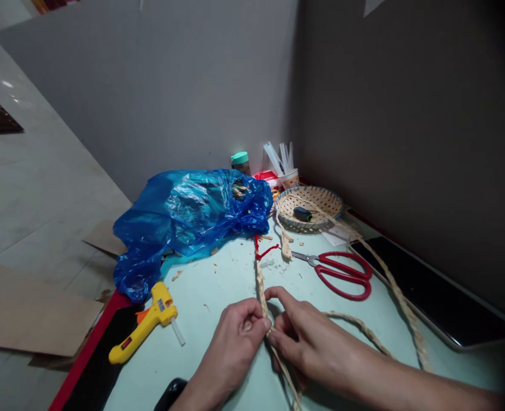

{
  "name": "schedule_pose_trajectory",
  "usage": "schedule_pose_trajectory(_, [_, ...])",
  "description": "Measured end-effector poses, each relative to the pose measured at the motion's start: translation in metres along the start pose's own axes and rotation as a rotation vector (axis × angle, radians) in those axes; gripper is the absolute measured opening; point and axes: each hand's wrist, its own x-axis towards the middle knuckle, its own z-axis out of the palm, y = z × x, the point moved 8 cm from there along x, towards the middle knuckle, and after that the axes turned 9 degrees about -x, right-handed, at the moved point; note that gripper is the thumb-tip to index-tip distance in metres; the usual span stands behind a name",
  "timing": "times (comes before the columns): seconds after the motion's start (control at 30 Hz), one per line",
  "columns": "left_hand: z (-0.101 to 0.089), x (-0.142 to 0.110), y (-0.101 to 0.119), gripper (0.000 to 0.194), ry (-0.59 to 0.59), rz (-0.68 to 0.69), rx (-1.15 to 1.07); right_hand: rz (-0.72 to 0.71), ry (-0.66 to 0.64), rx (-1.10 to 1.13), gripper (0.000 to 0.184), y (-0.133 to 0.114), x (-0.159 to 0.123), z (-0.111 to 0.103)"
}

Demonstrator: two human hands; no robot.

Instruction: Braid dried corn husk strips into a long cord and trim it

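A pale straw-coloured braid runs up the middle of the table, its far end bound with red string. My left hand pinches the braid from the left between thumb and curled fingers. From the right, my right hand closes thumb and fingers on the same stretch, touching my left fingertips; its index finger arches above the braid. Loose strands hang below both hands toward the near edge. Beyond my right hand lie scissors with red handles, blades pointing left.
A yellow glue gun lies at left, near a crinkled blue plastic bag. Behind stand a round woven basket holding a dark spool, and a cup of glue sticks. A long braided cord crosses a black tablet at right.
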Motion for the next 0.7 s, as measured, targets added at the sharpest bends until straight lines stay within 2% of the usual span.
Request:
schedule_pose_trajectory(0.33, [0.003,0.001,0.004,0.022,-0.012,-0.059,-0.234,0.014,-0.096,0.194,0.043,-0.007,0.003,0.002])
schedule_pose_trajectory(0.47, [0.005,0.000,-0.001,0.021,-0.019,-0.106,-0.316,-0.002,-0.075,0.176,0.045,-0.010,0.005,-0.005])
schedule_pose_trajectory(0.7, [0.003,0.001,-0.006,0.021,-0.046,-0.129,-0.307,-0.034,-0.073,0.075,0.042,-0.010,0.006,-0.013])
